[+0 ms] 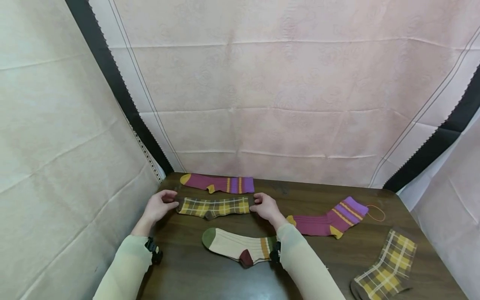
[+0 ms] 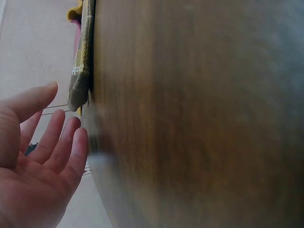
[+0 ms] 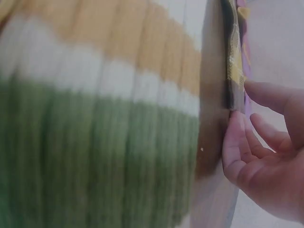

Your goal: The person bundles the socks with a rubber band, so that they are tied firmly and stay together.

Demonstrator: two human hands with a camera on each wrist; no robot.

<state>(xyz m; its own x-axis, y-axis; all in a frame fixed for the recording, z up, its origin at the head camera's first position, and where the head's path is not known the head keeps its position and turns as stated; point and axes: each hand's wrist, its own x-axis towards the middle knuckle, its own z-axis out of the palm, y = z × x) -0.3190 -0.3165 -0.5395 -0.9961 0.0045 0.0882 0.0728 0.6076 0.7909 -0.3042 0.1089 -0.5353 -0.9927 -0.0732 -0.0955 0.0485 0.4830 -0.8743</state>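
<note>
A yellow-and-brown plaid sock (image 1: 213, 207) lies flat across the table, toe end to the left and cuff to the right. My left hand (image 1: 160, 207) is beside its toe end; in the left wrist view the loosely bent fingers (image 2: 59, 147) are apart from the dark toe. At the cuff is my right hand (image 1: 267, 208), its thumb tip against the cuff edge and its fingertips (image 3: 233, 123) right at the end of the sock. Just behind lies a maroon sock (image 1: 219, 183) with purple and yellow bands. Nearer me is a cream sock (image 1: 236, 246) with a green toe, its cuff partly behind my right wrist.
On the right lies another maroon and purple sock (image 1: 318, 224), with a thin orange loop (image 1: 378, 213) at its cuff. A second plaid sock (image 1: 390, 266) rests near the table's right front. Pale cloth (image 1: 292, 96) walls in the brown table (image 1: 195, 279).
</note>
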